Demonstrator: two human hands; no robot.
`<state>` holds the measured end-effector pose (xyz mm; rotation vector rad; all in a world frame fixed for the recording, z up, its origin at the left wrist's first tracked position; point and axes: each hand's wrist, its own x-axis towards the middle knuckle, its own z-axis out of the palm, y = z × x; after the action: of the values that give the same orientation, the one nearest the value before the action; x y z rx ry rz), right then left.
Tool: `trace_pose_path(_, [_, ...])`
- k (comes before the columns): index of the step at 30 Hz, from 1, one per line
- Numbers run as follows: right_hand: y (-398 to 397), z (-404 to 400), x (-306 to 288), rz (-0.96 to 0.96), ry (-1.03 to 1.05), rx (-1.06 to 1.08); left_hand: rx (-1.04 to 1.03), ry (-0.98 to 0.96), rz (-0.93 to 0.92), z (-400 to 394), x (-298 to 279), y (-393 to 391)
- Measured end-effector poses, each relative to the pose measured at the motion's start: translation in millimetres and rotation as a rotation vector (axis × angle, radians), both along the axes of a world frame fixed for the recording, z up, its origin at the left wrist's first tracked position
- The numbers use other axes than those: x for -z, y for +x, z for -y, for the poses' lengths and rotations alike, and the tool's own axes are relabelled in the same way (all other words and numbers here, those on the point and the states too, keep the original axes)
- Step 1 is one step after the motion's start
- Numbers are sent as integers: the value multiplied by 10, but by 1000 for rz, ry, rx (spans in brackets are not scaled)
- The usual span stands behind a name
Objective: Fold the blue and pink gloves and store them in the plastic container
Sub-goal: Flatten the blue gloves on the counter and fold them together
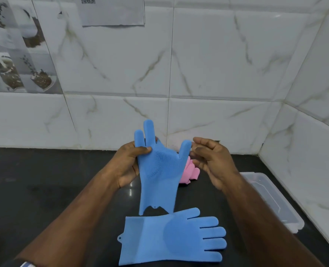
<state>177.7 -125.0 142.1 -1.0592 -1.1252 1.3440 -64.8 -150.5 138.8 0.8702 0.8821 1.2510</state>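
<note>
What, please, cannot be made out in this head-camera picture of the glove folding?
- Pink gloves: mostly hidden behind the held blue glove and the right hand; their count and fold are unclear.
- Plastic container: partly covered by the right forearm; contents unclear.
- Right hand: motion-blurred, contact with the glove's thumb uncertain.
- Left hand: fingers hidden behind the glove.

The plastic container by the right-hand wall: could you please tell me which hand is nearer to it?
Right. The right hand is raised just left of the plastic container, while the left hand grips the upright blue glove farther left.
</note>
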Motion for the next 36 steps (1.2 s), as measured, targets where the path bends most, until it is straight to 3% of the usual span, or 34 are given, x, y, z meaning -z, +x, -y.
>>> trace_pose_path(4, [20, 89, -17, 52, -54, 1, -63, 101, -112, 70, -45, 90])
trace_pose_path(7, [-13, 159, -26, 55, -145, -140, -127, 278, -417, 147, -47, 269])
trace_pose_path(10, [13, 154, -29, -121, -206, -222, -49, 465, -756, 282, -28, 481])
trace_pose_path(13, [43, 176, -66, -257, -237, -275, 113, 606, -918, 405, -3, 623])
trace_pose_path(15, [30, 205, -86, -225, -220, -260, 193, 646, -1002, 448, 28, 676])
trace_pose_path(17, [-7, 236, -84, -70, -149, -210, 246, 663, -1098, 452, 55, 709])
trace_pose_path(19, [-30, 271, -79, 126, -48, -117, 318, 663, -1096, 472, 76, 728])
trace_pose_path(21, [-8, 301, -65, 197, 26, -56, 305, 627, -1024, 505, 127, 727])
trace_pose_path(24, [63, 329, -81, 165, 77, -64, -42, 511, -734, 522, 257, 713])
trace_pose_path(26, [116, 330, -131, 122, 82, -109, -266, 432, -654, 433, 369, 636])
trace_pose_path(28, [144, 332, -173, 67, 78, -178, -211, 365, -678, 366, 441, 546])
trace_pose_path(31, [162, 325, -208, -11, 67, -223, 51, 304, -707, 346, 446, 494])
trace_pose_path(36, [268, 301, -210, -48, 57, -217, 62, 248, -599, 255, 323, 422])
